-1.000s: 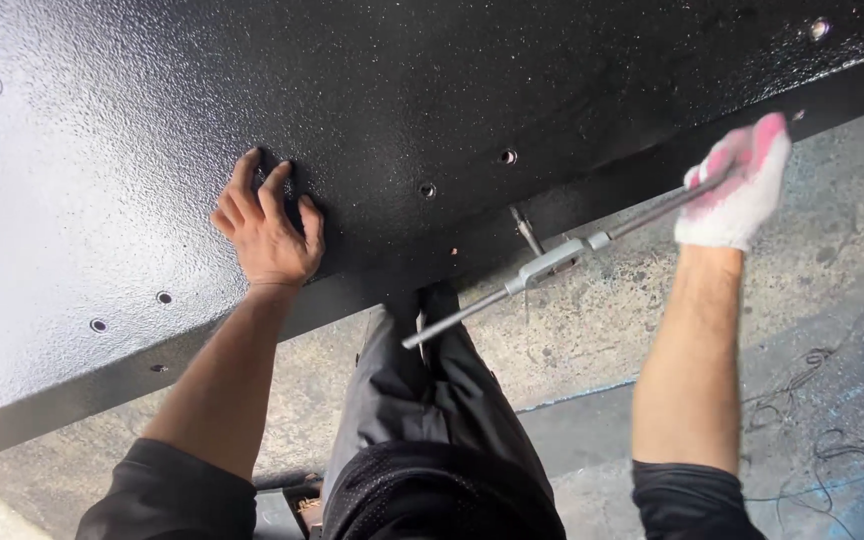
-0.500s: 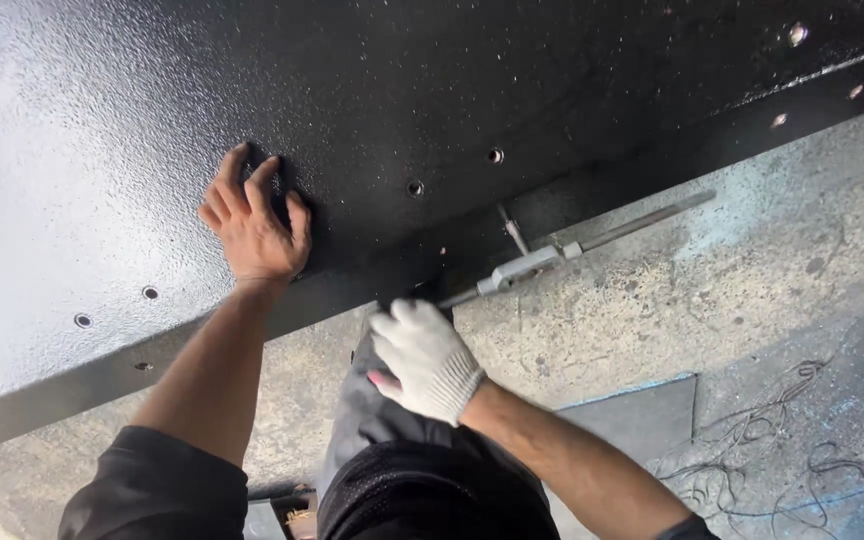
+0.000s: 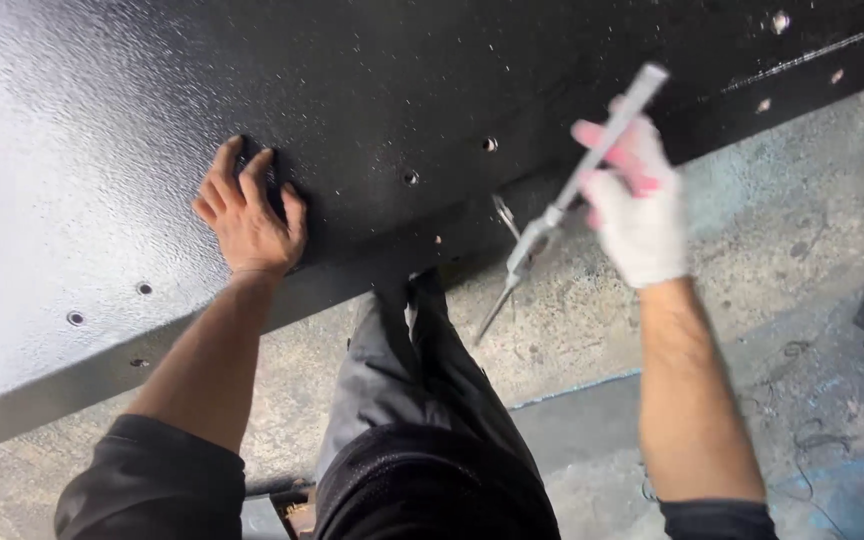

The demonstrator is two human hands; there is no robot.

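Head view looks down on a large black panel (image 3: pixel 372 90) with a rough, speckled coat, and every place below is told from that panel. No packages, labels or signs show on it or beside it.

2 hands show. The bare left hand (image 3: pixel 250 212) lies flat on the panel just above its lower edge, fingers spread and pressed to the surface, gripping nothing. The right hand (image 3: pixel 634 205), in 1 white glove with pink fingertips, is off the panel's lower edge, over the concrete floor (image 3: pixel 802 250), and its fingers are wrapped tight around the upper part of 1 long metal wrench (image 3: pixel 567 195).

The wrench's long axis runs on a slant: its upper end points up and to the right, over the panel's lower part, and its thin lower end points down and to the left, past the panel's edge toward the floor. A thicker joint sits partway down the shaft, near a bolt spot at the panel's edge. The wrench is blurred, so its head cannot be told.

About 9 small holes or bolt heads dot the panel. The person's dark trousers (image 3: pixel 422 400) show below the panel's edge, between the 2 forearms.
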